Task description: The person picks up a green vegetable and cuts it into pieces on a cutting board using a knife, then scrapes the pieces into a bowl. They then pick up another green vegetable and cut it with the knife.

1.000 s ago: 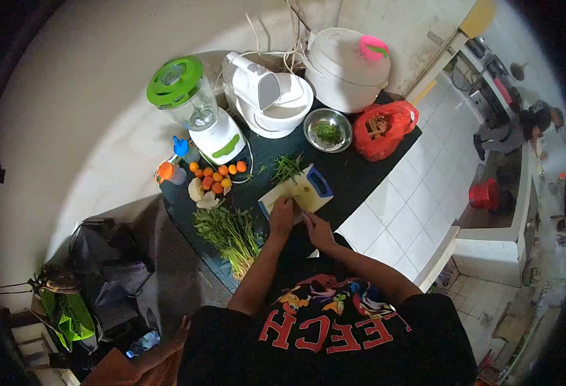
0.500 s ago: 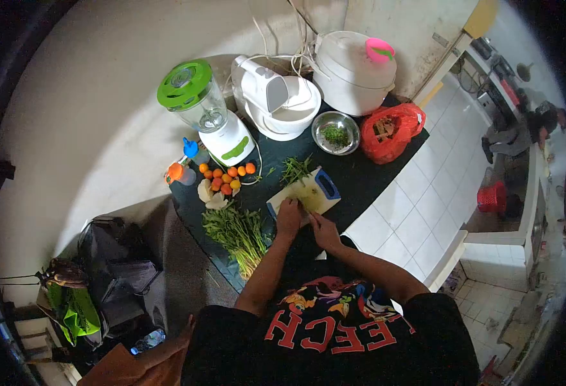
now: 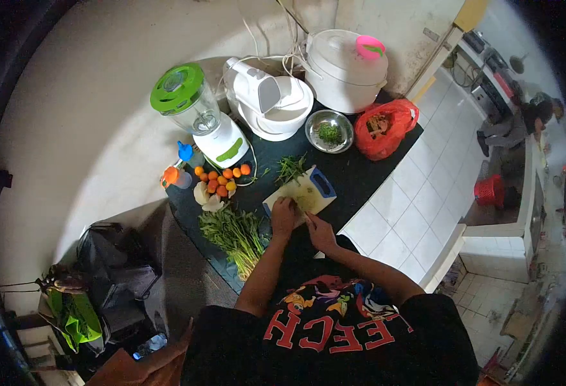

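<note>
A white cutting board (image 3: 318,201) with blue ends lies on the dark tabletop, with green bits on it. My left hand (image 3: 283,217) rests on the board with its fingers bent together; whatever they press is too small to make out. Near the board's front edge, my right hand (image 3: 321,233) is closed round the handle of a knife, whose blade points toward my left fingers. Green leaves (image 3: 290,168) lie at the board's far edge. Left of my left hand is a large bunch of leafy greens (image 3: 234,239).
Behind stand a blender (image 3: 222,140), a white mixer (image 3: 257,90), a steel bowl of chopped greens (image 3: 330,133), a red bag (image 3: 386,132) and a large white pot (image 3: 344,77). Orange fruits (image 3: 222,181) lie at left. A person (image 3: 517,122) is at far right.
The whole view has shifted slightly, moving the tabletop things a little left. My hands stay at the board in nearly the same pose.
</note>
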`<state>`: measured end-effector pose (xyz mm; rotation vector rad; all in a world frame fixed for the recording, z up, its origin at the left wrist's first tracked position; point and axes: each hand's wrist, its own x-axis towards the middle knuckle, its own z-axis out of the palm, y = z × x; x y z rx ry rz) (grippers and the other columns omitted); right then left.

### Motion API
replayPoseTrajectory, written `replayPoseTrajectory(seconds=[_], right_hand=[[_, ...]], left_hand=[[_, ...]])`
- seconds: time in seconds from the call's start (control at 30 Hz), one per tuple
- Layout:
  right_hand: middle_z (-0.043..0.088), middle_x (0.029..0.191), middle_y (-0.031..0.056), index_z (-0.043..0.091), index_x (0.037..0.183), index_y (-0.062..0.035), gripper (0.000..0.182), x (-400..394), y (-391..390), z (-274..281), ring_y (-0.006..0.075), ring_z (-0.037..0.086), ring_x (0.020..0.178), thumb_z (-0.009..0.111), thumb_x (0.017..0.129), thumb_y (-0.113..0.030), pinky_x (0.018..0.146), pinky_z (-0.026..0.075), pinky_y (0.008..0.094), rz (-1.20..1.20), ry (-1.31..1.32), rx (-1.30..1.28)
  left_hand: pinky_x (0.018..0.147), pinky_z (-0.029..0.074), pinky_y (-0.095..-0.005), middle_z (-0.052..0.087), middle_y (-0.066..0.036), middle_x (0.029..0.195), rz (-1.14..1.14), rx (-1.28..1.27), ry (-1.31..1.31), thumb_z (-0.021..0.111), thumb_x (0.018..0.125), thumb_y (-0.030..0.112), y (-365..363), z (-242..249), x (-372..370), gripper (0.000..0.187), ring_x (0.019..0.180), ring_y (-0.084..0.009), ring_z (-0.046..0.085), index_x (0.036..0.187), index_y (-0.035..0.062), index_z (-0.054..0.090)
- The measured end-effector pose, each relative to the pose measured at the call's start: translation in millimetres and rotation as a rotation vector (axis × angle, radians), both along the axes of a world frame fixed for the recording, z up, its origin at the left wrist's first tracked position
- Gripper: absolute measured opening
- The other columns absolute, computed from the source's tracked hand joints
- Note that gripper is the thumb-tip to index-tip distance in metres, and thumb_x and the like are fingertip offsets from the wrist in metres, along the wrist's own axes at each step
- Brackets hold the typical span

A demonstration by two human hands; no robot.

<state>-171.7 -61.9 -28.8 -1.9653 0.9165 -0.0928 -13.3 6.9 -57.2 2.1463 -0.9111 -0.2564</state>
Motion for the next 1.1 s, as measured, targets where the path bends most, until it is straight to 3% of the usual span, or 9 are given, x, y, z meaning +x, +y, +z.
replayPoseTrajectory(seconds=[0.07,0.17,0.4,0.57,0.8,0.87,0.97,1.1], right_hand=[[0.068,0.123,0.0291,0.062,0.138,-0.0045,0.043,-6,7,-5,0.0471,0.065,0.116,0.048,0.109,-0.034,0.1,0.052,0.051,-0.029,-0.163,-0.081],[0.068,0.124,0.0289,0.061,0.138,-0.0027,0.045,-9,11,18,0.0473,0.064,0.117,0.049,0.109,-0.034,0.101,0.051,0.0502,-0.05,-0.1,0.013],[0.068,0.125,0.0285,0.061,0.138,-0.0026,0.045,2,3,-3,0.0459,0.065,0.117,0.049,0.109,-0.035,0.102,0.052,0.0483,-0.038,-0.111,-0.025],[0.067,0.128,0.0272,0.061,0.138,-0.0004,0.048,-1,7,25,0.0432,0.066,0.12,0.049,0.11,-0.037,0.104,0.051,0.0459,-0.072,-0.04,0.161],[0.065,0.134,0.0269,0.06,0.14,-0.0004,0.047,-15,2,-1,0.0405,0.064,0.124,0.05,0.109,-0.035,0.105,0.05,0.0443,-0.026,-0.036,0.103],[0.073,0.115,0.0259,0.063,0.137,0.0003,0.046,-16,2,1,0.0339,0.072,0.105,0.054,0.108,-0.034,0.093,0.054,0.0411,-0.059,-0.165,-0.025],[0.069,0.126,0.0272,0.063,0.136,0.0008,0.045,-21,-1,21,0.0384,0.069,0.117,0.054,0.108,-0.034,0.101,0.052,0.0426,-0.069,-0.062,0.052],[0.071,0.124,0.0259,0.063,0.136,0.0009,0.045,-33,-2,10,0.0386,0.069,0.115,0.053,0.109,-0.033,0.101,0.052,0.0429,-0.036,-0.141,0.029]], left_hand=[[0.088,0.052,-0.0498,0.064,-0.02,0.1,-0.051,0.022,-0.043,0.062,0.092,0.011,1,-5,4,0.022,0.101,-0.041,0.063,0.108,-0.0011,0.071],[0.086,0.053,-0.0486,0.064,-0.019,0.102,-0.095,0.048,-0.137,0.063,0.092,0.011,4,-2,0,0.021,0.102,-0.0399,0.062,0.108,-0.0013,0.07],[0.088,0.055,-0.0476,0.064,-0.017,0.106,-0.119,0.044,-0.3,0.066,0.09,0.009,6,-8,-6,0.022,0.103,-0.0372,0.062,0.109,-0.0007,0.071],[0.087,0.054,-0.0479,0.064,-0.017,0.105,-0.035,0.009,-0.238,0.068,0.09,0.011,4,-3,-10,0.021,0.102,-0.0382,0.063,0.107,-0.001,0.071],[0.084,0.053,-0.0489,0.064,-0.019,0.099,-0.003,0.005,-0.103,0.068,0.093,0.014,3,-2,-8,0.018,0.097,-0.0398,0.064,0.1,-0.0019,0.071],[0.084,0.053,-0.0487,0.063,-0.019,0.098,0.004,-0.005,-0.112,0.068,0.093,0.014,2,-3,-7,0.017,0.096,-0.0397,0.064,0.099,-0.0019,0.071],[0.083,0.053,-0.0485,0.062,-0.019,0.097,0.011,-0.004,-0.088,0.068,0.094,0.015,1,0,-6,0.017,0.096,-0.0396,0.063,0.097,-0.0019,0.07],[0.083,0.053,-0.0488,0.062,-0.018,0.097,0.018,0.013,-0.102,0.068,0.093,0.014,-1,-3,-5,0.016,0.095,-0.0393,0.063,0.095,-0.0013,0.068]])
